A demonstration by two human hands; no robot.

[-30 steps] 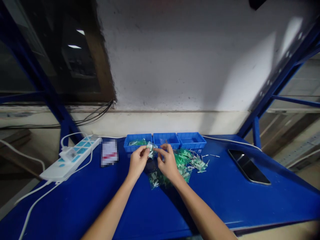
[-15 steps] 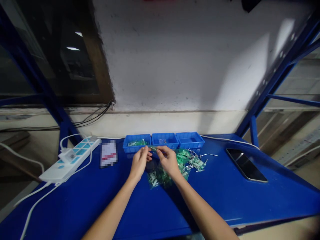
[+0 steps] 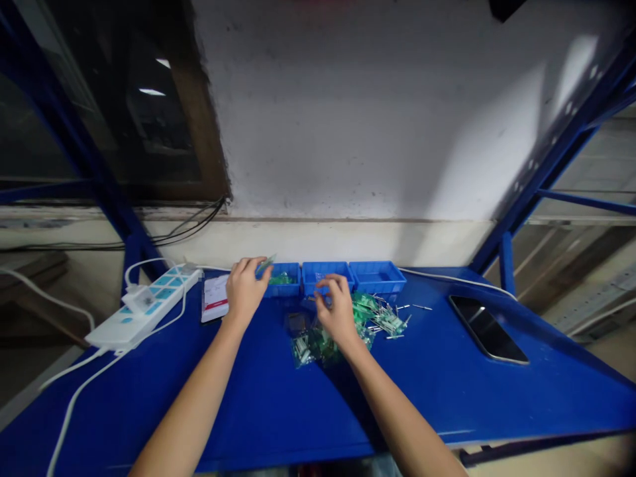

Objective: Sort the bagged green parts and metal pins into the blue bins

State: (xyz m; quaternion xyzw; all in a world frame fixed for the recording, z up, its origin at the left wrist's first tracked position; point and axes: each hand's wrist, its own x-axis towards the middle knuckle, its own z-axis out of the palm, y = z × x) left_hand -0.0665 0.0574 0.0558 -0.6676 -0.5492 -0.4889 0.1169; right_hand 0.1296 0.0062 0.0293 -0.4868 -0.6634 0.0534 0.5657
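Observation:
My left hand (image 3: 246,291) pinches a small greenish clear plastic bag (image 3: 267,264), raised by the left blue bin (image 3: 285,289), which has green bags in it. My right hand (image 3: 338,310) hovers in front of the middle blue bin (image 3: 325,268). Its fingers are curled but apart, and I make out nothing held in them. Beneath and beside it lie green plastic bags (image 3: 365,306) and a heap of thin metal pins with pale pieces (image 3: 391,322). Closer to me is a clear bag with pale pieces inside (image 3: 302,350).
A third blue bin (image 3: 378,278) stands at the right of the row. On the left are a white power strip (image 3: 144,311) with cables and a white card with a red stripe (image 3: 215,298). A black phone (image 3: 489,329) lies on the blue table (image 3: 422,397) at the right.
My hands have come apart. The left has moved left and up with the small plastic bag, over to the left bin; the right has let go of it and stays near the middle bin.

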